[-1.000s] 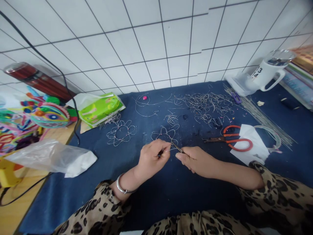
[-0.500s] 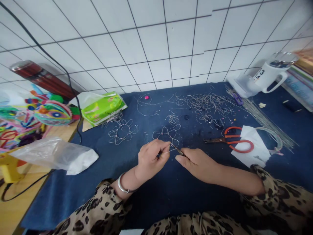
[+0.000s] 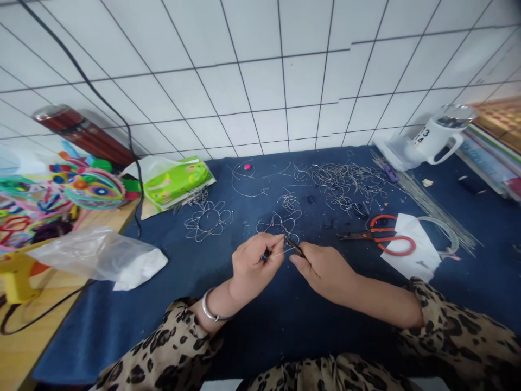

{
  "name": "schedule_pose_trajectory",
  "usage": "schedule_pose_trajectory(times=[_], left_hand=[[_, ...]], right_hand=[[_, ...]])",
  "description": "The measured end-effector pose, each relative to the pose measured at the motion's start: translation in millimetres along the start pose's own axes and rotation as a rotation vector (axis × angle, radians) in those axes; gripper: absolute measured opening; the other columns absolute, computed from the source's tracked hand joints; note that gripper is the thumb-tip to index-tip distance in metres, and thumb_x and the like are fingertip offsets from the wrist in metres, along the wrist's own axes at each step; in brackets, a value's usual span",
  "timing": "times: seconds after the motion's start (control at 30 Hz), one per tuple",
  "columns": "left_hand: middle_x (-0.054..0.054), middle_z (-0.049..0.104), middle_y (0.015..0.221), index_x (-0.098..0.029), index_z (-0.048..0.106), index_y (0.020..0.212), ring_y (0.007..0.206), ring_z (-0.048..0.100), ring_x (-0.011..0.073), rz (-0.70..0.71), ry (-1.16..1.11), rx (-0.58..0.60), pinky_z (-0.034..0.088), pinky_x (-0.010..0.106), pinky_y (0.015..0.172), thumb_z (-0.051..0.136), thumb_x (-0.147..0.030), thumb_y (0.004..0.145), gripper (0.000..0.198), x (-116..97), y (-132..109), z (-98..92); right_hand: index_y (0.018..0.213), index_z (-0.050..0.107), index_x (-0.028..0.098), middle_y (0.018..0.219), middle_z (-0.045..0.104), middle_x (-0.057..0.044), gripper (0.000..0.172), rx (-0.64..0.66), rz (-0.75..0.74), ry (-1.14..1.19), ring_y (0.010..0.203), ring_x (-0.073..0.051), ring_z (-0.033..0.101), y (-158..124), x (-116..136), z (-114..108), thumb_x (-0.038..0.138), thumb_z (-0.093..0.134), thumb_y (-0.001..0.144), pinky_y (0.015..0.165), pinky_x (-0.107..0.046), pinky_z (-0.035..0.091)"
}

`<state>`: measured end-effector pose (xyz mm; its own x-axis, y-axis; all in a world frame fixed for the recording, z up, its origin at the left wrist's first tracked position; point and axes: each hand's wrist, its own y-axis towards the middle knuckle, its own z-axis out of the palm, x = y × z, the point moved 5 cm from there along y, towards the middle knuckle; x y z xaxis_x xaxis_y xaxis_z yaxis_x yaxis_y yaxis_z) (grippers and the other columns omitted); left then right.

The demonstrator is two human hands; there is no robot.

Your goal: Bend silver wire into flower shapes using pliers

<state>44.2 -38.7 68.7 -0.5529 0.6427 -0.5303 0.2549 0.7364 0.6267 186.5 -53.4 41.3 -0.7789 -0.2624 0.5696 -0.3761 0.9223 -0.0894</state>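
Thumb and fingers of my left hand (image 3: 257, 264) pinch a flower-shaped piece of thin silver wire (image 3: 290, 221), whose loops stand out beyond the fingertips. My right hand (image 3: 323, 269) is wrapped round a dark slim tool that looks like pliers (image 3: 294, 247); its tip meets the wire close to my left fingertips. Most of its handle is hidden in the palm. Left of my hands, a second wire flower (image 3: 209, 221) lies flat on the dark blue cloth (image 3: 260, 336).
Orange-handled scissors (image 3: 394, 239) rest partly on white paper (image 3: 411, 255) at right. Behind lie tangled wire scraps (image 3: 342, 176), straight wires (image 3: 439, 209) and a white mug (image 3: 437, 136). At left are a green tissue pack (image 3: 177, 182), a plastic bag (image 3: 101, 252) and a yellow glue gun (image 3: 18, 277).
The camera view has shifted slightly, so the scene sits a little differently. The dark tool has turned slightly at the wire; both hands keep their hold.
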Motion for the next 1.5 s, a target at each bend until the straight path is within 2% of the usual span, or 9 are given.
schedule_pose_trajectory(times=[0.3,0.67,0.83,0.93,0.97,1.1,1.23,1.33,1.5], left_hand=[[-0.002,0.061,0.06,-0.018,0.063,0.087,0.056,0.056,0.0098,-0.087,-0.067,0.029,0.046,0.022,0.058,0.058,-0.014,0.079,0.011,3.7,-2.4,0.8],[0.006,0.065,0.077,-0.016,0.058,0.095,0.072,0.061,0.0152,0.297,0.053,0.178,0.049,0.027,0.065,0.049,-0.011,0.082,0.016,4.9,4.9,-5.3],[0.004,0.064,0.075,-0.018,0.057,0.092,0.068,0.059,0.0145,0.376,0.175,0.104,0.048,0.027,0.062,0.051,-0.01,0.08,0.015,6.8,7.7,-17.2],[0.003,0.063,0.075,-0.018,0.058,0.086,0.07,0.059,0.0139,0.212,0.207,-0.1,0.047,0.025,0.063,0.054,-0.012,0.08,0.01,15.0,19.3,-42.9],[0.002,0.063,0.075,-0.018,0.058,0.086,0.068,0.059,0.013,0.121,0.178,-0.103,0.046,0.025,0.064,0.054,-0.013,0.081,0.009,19.1,23.2,-47.7],[-0.001,0.058,0.065,-0.017,0.058,0.077,0.055,0.054,0.0088,-0.134,-0.128,0.169,0.043,0.021,0.053,0.053,-0.019,0.084,0.009,25.9,27.8,-34.5],[-0.002,0.055,0.061,-0.016,0.056,0.077,0.046,0.049,0.0063,-0.325,-0.373,0.249,0.04,0.019,0.045,0.053,-0.02,0.084,0.009,26.4,18.1,-13.9],[-0.003,0.053,0.057,-0.016,0.057,0.075,0.046,0.047,0.0065,-0.338,-0.358,0.253,0.038,0.019,0.046,0.054,-0.016,0.082,0.008,22.4,11.7,-6.5],[-0.002,0.054,0.059,-0.015,0.059,0.071,0.053,0.048,0.0076,-0.156,-0.139,0.159,0.039,0.02,0.052,0.056,-0.013,0.077,0.007,9.3,9.9,-7.8]], right_hand=[[0.083,0.05,0.016,0.075,0.063,-0.004,0.033,-0.046,-0.012,-0.172,0.065,-0.017,0.061,-1.1,3.0,1.5,0.04,0.03,0.094,0.054,-0.027,0.028],[0.085,0.052,0.014,0.076,0.066,-0.008,0.033,0.032,-0.045,-0.271,0.065,-0.021,0.063,-8.6,7.2,-7.8,0.039,0.032,0.093,0.054,-0.028,0.031],[0.087,0.053,0.014,0.077,0.066,-0.009,0.036,0.125,-0.055,-0.287,0.066,-0.02,0.063,-12.4,5.6,1.4,0.041,0.031,0.093,0.056,-0.028,0.034],[0.084,0.054,0.015,0.075,0.066,-0.009,0.035,0.244,-0.104,-0.309,0.064,-0.02,0.062,-14.2,5.9,10.5,0.042,0.033,0.093,0.055,-0.028,0.034],[0.085,0.054,0.015,0.076,0.066,-0.008,0.035,0.238,-0.109,-0.292,0.064,-0.02,0.062,-13.4,6.4,9.5,0.042,0.033,0.093,0.055,-0.027,0.033],[0.079,0.051,0.016,0.073,0.063,-0.006,0.039,0.121,-0.015,-0.08,0.062,-0.016,0.058,-7.4,5.9,-6.9,0.045,0.03,0.093,0.054,-0.025,0.031],[0.073,0.05,0.017,0.064,0.059,-0.002,0.042,0.157,0.058,0.21,0.057,-0.012,0.053,-8.3,6.3,-8.6,0.048,0.029,0.093,0.053,-0.023,0.032],[0.073,0.05,0.017,0.061,0.057,-0.001,0.041,0.168,0.061,0.305,0.056,-0.011,0.052,-10.3,6.5,-2.2,0.047,0.031,0.093,0.054,-0.022,0.033],[0.072,0.048,0.017,0.062,0.056,-0.001,0.041,0.102,0.049,0.315,0.058,-0.011,0.052,-9.5,2.9,4.7,0.048,0.03,0.092,0.055,-0.022,0.033]])
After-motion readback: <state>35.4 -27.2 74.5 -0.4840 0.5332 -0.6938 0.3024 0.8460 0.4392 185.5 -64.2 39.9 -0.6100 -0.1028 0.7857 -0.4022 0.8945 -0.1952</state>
